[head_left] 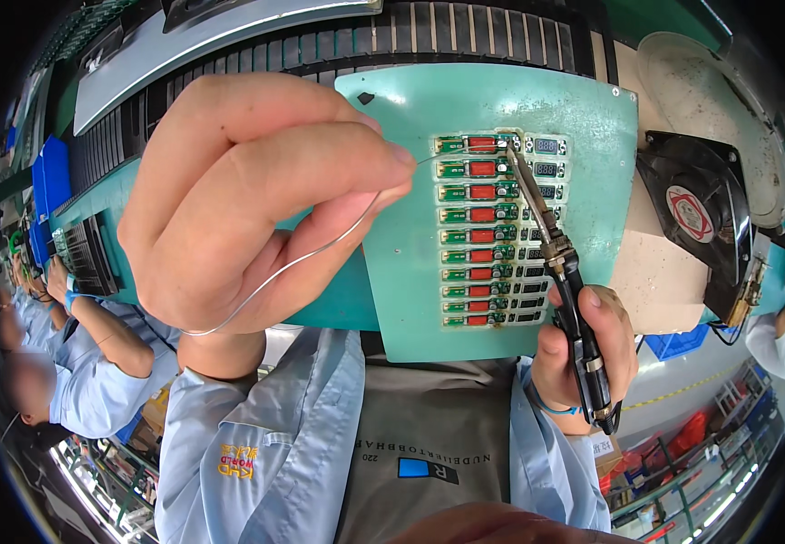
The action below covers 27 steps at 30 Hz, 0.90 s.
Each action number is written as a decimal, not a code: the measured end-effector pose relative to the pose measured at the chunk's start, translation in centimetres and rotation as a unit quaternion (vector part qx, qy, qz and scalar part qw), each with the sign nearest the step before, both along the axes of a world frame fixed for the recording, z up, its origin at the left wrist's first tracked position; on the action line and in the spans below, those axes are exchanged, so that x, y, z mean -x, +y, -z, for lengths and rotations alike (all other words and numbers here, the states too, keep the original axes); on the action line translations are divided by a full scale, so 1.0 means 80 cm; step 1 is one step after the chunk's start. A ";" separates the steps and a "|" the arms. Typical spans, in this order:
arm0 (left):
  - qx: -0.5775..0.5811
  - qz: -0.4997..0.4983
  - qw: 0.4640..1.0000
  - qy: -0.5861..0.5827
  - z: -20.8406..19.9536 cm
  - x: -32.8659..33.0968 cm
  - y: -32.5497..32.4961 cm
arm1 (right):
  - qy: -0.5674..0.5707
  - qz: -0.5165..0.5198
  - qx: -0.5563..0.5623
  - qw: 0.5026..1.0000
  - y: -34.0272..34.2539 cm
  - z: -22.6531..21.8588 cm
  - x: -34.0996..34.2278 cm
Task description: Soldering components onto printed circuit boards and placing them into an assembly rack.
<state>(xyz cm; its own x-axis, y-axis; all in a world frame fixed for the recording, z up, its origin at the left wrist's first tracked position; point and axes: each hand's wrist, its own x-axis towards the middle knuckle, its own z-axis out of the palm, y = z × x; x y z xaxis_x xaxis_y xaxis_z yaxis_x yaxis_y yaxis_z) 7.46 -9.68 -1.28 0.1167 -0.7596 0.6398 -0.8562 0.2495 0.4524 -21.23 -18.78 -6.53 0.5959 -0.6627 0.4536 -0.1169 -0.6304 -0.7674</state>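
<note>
Nearest the camera, the person's left hand (256,208) pinches a thin silvery wire (297,263), which runs rightward from the fingertips to the top circuit board (481,144). Fingers of the right hand (596,344) grasp a soldering iron (568,272), its tip beyond them at that board. Between both hands' fingers, more boards (483,215) line a green panel (410,317).

Through one wide fisheye worn on the head, we look down onto the green plate (410,272) from close above it; our view stretches from the slatted track (460,29) beyond the plate to the grey shirt (392,408) on its near side.
</note>
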 end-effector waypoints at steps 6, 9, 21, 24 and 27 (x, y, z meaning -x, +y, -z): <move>-0.017 0.004 1.000 -0.006 0.002 -0.002 0.000 | -0.001 -0.003 0.005 1.000 0.000 0.001 0.000; -0.027 0.005 1.000 -0.006 0.002 -0.003 -0.001 | -0.005 -0.006 0.005 1.000 -0.001 0.002 0.001; 0.013 0.012 1.000 -0.016 0.006 -0.008 -0.001 | -0.006 -0.003 0.011 1.000 0.001 0.006 0.009; 0.007 0.015 1.000 -0.027 0.004 -0.009 0.001 | -0.023 0.004 0.022 0.999 0.001 0.010 0.014; 0.008 0.008 1.000 -0.025 0.004 -0.008 0.003 | -0.044 0.005 0.032 0.999 -0.001 0.012 0.014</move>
